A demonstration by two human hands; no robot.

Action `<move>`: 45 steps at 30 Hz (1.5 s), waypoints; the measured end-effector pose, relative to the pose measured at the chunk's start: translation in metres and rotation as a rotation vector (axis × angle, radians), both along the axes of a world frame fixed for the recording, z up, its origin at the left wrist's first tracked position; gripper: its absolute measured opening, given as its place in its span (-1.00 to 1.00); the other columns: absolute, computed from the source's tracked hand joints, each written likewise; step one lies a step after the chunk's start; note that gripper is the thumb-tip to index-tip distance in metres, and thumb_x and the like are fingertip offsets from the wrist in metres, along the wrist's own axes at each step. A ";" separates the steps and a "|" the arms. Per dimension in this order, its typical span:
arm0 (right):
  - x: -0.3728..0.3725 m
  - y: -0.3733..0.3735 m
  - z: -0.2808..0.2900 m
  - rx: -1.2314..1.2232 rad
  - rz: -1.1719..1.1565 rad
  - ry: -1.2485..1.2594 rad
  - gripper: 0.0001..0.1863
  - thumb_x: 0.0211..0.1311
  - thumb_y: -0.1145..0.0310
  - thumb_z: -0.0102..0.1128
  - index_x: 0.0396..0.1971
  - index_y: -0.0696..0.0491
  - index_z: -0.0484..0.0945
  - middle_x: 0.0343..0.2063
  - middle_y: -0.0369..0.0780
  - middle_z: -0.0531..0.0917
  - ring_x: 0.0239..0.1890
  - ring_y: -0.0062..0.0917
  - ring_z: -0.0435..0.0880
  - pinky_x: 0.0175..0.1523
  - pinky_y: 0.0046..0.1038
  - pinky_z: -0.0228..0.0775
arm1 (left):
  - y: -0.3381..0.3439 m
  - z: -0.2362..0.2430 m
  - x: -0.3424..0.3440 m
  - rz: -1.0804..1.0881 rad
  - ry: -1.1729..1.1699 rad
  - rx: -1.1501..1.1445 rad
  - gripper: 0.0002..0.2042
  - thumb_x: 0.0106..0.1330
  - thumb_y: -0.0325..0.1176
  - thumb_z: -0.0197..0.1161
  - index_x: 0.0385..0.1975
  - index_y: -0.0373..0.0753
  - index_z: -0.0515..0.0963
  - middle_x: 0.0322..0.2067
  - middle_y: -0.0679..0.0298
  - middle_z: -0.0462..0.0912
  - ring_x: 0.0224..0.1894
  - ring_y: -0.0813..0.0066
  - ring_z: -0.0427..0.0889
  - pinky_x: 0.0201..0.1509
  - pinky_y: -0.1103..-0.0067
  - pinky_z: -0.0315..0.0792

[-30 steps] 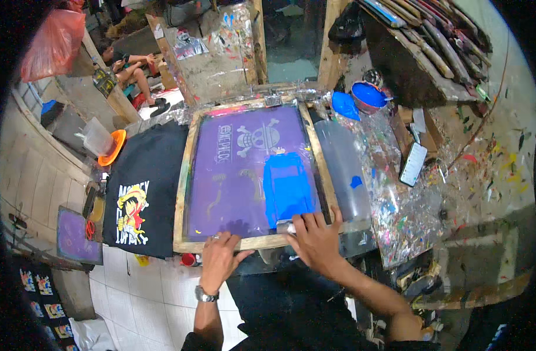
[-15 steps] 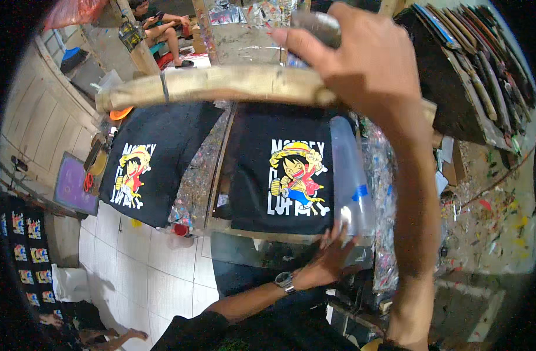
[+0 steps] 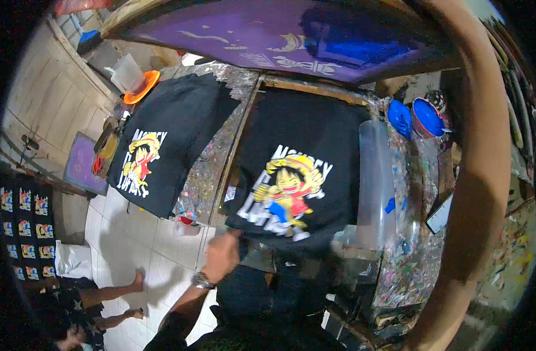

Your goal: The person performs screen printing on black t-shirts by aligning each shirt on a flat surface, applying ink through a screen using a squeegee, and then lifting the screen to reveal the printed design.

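A black fabric panel with a cartoon figure in a straw hat and white lettering lies on the board in front of me. My left hand, wearing a wristwatch, is closed on its near left corner, and the print there looks skewed and slightly blurred. Above the far end, a wooden-framed printing screen with purple mesh and blue ink is tilted up. My right forearm reaches up past the screen's right end; the hand is outside the picture.
A second printed black panel lies to the left. Blue ink tubs and a clear plastic sheet are on the right. A jug stands at the far left. Another person's legs show at lower left.
The screen has swung up from the far edge, showing its purple mesh. My left hand moved left from the near edge and closed on the panel's corner; the panel has shifted. My right hand left the view.
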State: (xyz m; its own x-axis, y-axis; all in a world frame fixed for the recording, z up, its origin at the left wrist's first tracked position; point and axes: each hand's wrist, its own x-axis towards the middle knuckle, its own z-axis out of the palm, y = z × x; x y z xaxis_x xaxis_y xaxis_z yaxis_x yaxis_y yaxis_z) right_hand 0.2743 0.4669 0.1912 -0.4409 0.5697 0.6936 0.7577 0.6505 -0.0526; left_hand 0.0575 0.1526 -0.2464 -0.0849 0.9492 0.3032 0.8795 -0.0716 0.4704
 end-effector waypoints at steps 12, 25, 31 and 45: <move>-0.017 0.004 0.004 -0.092 -0.161 -0.008 -0.25 0.26 -0.27 0.14 -0.01 0.20 0.66 -0.04 0.25 0.64 0.04 0.03 0.65 0.15 -0.16 0.43 | 0.112 0.081 -0.200 0.411 -0.425 0.418 -0.50 0.38 -0.62 -0.03 0.35 -0.33 0.23 0.37 0.01 0.29 0.49 0.19 0.18 0.54 0.38 0.02; -0.003 0.034 0.005 -0.015 -0.214 -0.162 -0.47 0.40 -0.24 0.00 -0.02 -0.20 0.75 -0.14 0.16 0.69 -0.05 -0.04 0.68 0.11 -0.16 0.45 | 0.134 0.130 -0.133 -0.006 0.214 0.304 -0.74 0.25 -0.47 0.18 -0.06 -0.25 0.52 -0.13 0.03 0.64 -0.02 0.08 0.65 0.04 0.29 0.51; -0.026 0.020 0.007 -0.140 -0.073 -0.079 -0.24 0.25 -0.38 0.07 -0.07 0.08 0.73 0.00 0.22 0.64 0.08 0.04 0.64 0.21 -0.19 0.41 | 0.117 0.001 0.072 -0.471 0.342 0.005 -0.78 0.11 -0.42 0.24 -0.21 -0.21 0.59 -0.12 0.25 0.59 0.01 0.29 0.61 0.09 0.37 0.45; -0.013 0.054 0.010 0.149 0.082 -0.248 -0.52 0.40 -0.17 0.01 0.05 -0.21 0.69 0.02 0.12 0.66 0.10 0.04 0.62 0.24 -0.14 0.40 | 0.079 0.025 0.049 -0.599 0.226 -0.091 -0.61 0.24 -0.40 0.24 0.10 -0.20 0.60 0.34 0.12 0.39 0.50 0.14 0.19 0.52 0.15 0.09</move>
State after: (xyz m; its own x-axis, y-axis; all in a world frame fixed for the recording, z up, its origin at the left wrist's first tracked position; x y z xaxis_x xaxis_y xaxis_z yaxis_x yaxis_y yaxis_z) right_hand 0.2610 0.5212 0.2010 -0.6476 0.4250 0.6325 0.6801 0.6967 0.2282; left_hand 0.1063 0.2316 -0.2212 0.5244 0.8349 0.1673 0.7775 -0.5496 0.3056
